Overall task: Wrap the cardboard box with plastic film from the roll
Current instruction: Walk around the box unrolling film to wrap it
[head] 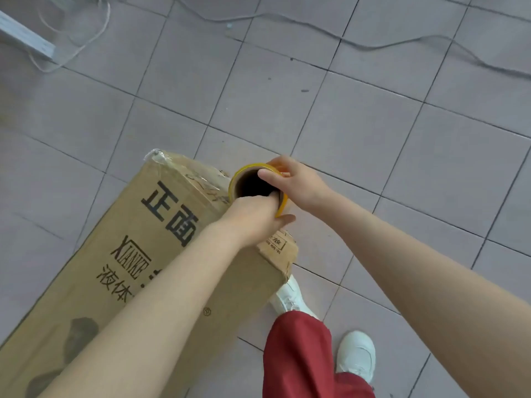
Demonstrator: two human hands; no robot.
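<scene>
Floor (373, 124): grey tiles, thin cable (359, 45) across 12 to 2 o'clock.
Cardboard box (120, 254): long, lying flat from 7 o'clock up to centre, black print on top.
Roll (244, 182): yellow-rimmed, open core upward, at box's far right corner, between both hands.
Left hand (253, 216): at roll's 6 o'clock, fingers hooked into core, thumb outside rim.
Right hand (296, 182): at roll's 3 o'clock, gripping far rim, thumb over opening.

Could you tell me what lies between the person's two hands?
The roll, in the head view: the left hand grips its near rim, the right hand its far rim.
</scene>
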